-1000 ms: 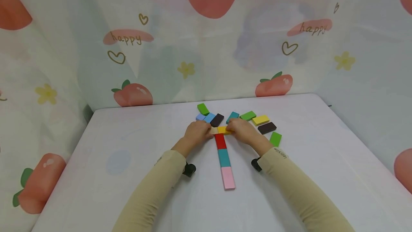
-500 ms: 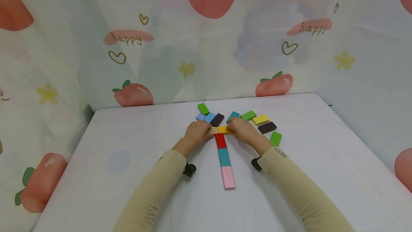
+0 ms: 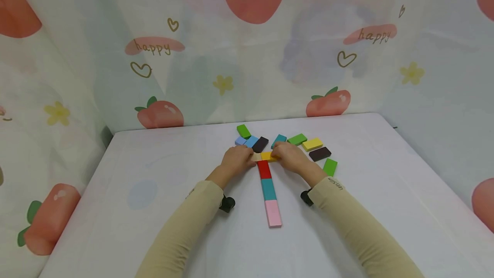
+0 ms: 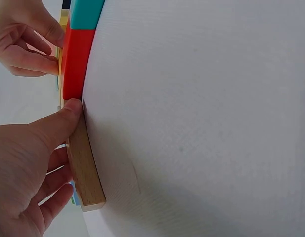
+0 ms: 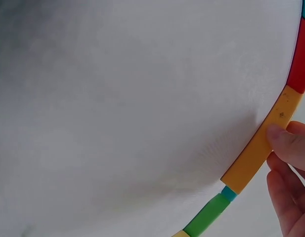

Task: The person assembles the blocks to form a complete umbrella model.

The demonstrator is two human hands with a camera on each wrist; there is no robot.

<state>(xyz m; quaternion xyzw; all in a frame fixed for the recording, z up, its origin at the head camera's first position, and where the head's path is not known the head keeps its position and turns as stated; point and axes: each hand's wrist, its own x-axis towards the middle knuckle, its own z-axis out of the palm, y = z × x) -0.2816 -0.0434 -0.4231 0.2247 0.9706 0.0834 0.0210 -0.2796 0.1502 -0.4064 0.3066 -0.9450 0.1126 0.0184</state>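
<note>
In the head view, red (image 3: 264,169), teal (image 3: 268,189) and pink (image 3: 273,213) wooden blocks lie flat end to end in a line running toward me. Across the far end of the red block sit a natural wood block (image 4: 86,165) and a yellow-orange block (image 5: 263,140), end to end. My left hand (image 3: 237,159) pinches the natural wood block, thumb on its near side and fingers behind. My right hand (image 3: 292,158) pinches the yellow-orange block the same way, its thumb (image 5: 281,138) on the near long face. Part of each held block is covered by fingers.
Loose blocks lie beyond and right of my hands: green (image 3: 243,131), blue (image 3: 251,141), black (image 3: 260,144), teal (image 3: 278,140), yellow (image 3: 312,144), dark brown (image 3: 320,154) and more green ones (image 3: 330,167). A printed curtain (image 3: 247,63) hangs behind the white table (image 3: 162,209).
</note>
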